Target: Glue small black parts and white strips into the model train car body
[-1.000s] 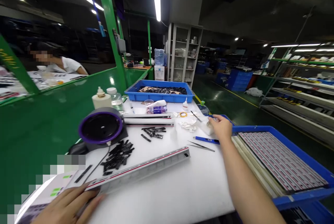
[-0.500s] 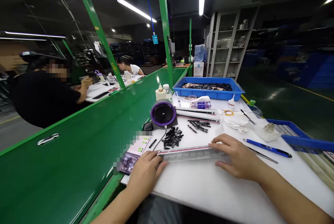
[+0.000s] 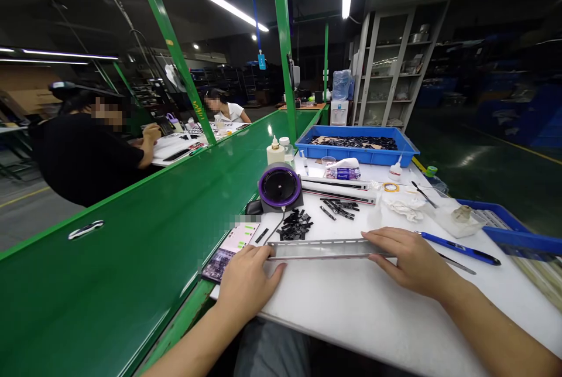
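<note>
A long grey metal channel (image 3: pixel 322 250) lies crosswise above the white table top, its hollow side facing me and a row of slots along its upper edge. My left hand (image 3: pixel 246 274) grips its left end, fingers behind and thumb stretched out in front. At the right end my right hand (image 3: pixel 408 257) holds it between the fingers on top and the thumb below. Just beyond the channel lie a heap of short black pieces (image 3: pixel 295 225) and several longer black strips (image 3: pixel 340 208). Fingertips of both hands are partly hidden by the channel.
A round purple-rimmed fan (image 3: pixel 280 186) stands behind the heap, near a phone (image 3: pixel 219 263) by the green partition (image 3: pixel 144 260). Two more channels (image 3: pixel 338 192) lie farther back, before a blue bin (image 3: pixel 351 156). Right are a blue pen (image 3: pixel 461 248) and tweezers (image 3: pixel 459 264). Co-workers sit left.
The channel has been turned over between my hands: its red-lined edge faced up before, and now the hollow grey side shows. Both hands keep hold of the ends. The view has shifted slightly.
</note>
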`<state>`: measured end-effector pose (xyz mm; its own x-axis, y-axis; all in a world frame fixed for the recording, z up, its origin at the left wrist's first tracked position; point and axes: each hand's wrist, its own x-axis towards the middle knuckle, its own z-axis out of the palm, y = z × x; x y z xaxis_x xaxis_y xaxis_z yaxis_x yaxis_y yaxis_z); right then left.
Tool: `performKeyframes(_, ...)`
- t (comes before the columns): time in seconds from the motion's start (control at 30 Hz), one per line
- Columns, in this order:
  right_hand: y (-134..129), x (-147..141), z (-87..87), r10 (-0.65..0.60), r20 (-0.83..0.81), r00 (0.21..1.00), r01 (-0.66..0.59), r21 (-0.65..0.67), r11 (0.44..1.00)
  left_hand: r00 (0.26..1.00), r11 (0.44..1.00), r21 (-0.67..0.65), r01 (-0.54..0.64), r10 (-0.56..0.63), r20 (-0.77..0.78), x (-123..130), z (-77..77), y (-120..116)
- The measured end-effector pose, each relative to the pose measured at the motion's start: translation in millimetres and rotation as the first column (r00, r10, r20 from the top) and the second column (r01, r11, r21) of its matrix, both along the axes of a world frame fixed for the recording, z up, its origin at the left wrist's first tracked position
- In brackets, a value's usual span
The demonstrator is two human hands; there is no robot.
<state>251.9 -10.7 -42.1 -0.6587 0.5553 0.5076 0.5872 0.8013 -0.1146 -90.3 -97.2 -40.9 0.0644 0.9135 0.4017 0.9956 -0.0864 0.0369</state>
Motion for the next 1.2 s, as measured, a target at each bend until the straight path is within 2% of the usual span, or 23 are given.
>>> performKeyframes(0.13,-0.4,0.1,1.5,0.015,-0.018,1.0,-0.015,-0.011,1.0,0.999,0.999,-0.026,-0.027,0.026,-0.033,0.6,-1.4,1.5)
performKeyframes(0.4,0.2,2.1,3.0,0.029,-0.054,0.998,-0.028,0.012,1.0,0.994,0.999,0.044,0.019,-0.014,-0.107,-0.5,-6.9,4.3)
performKeyframes(0.6,-0.7,1.7,3.6,0.025,-0.049,0.998,-0.024,0.013,1.0,0.993,0.998,0.054,0.032,-0.026,-0.113,-3.1,-11.3,5.7)
performKeyframes(0.73,-1.6,0.6,5.3,0.027,-0.086,0.996,-0.027,0.0,1.0,0.993,0.998,0.051,0.037,-0.031,-0.111,-1.2,-8.5,4.5)
performKeyframes(0.87,-0.3,7.4,9.8,0.004,-0.171,0.985,-0.015,-0.061,0.998,0.996,0.996,0.061,0.06,-0.056,-0.076,1.6,7.6,-0.7)
performKeyframes(0.93,1.0,13.2,13.9,-0.024,-0.252,0.967,-0.009,-0.127,0.992,0.997,0.992,0.105,0.073,-0.072,-0.015,1.6,24.5,-2.1)
performKeyframes(1.0,2.0,17.4,18.9,-0.092,-0.37,0.925,0.003,-0.234,0.972,0.988,0.978,0.197,0.071,-0.096,0.122,3.7,46.1,-0.2)
performKeyframes(1.07,2.6,17.8,23.4,-0.194,-0.508,0.839,-0.015,-0.378,0.926,0.926,0.967,0.251,0.036,-0.127,0.356,12.9,67.5,5.8)
performKeyframes(1.1,2.7,16.2,25.0,-0.237,-0.58,0.78,-0.06,-0.446,0.893,0.854,0.973,0.227,0.033,-0.145,0.5,21.9,76.1,10.2)
performKeyframes(1.13,2.7,13.6,26.0,-0.263,-0.649,0.714,-0.135,-0.497,0.857,0.75,0.984,0.171,0.057,-0.155,0.643,34.2,82.5,15.1)
performKeyframes(1.2,1.7,5.9,25.8,-0.265,-0.767,0.585,-0.327,-0.522,0.787,0.475,0.977,0.073,0.201,-0.163,0.865,68.8,87.5,25.6)
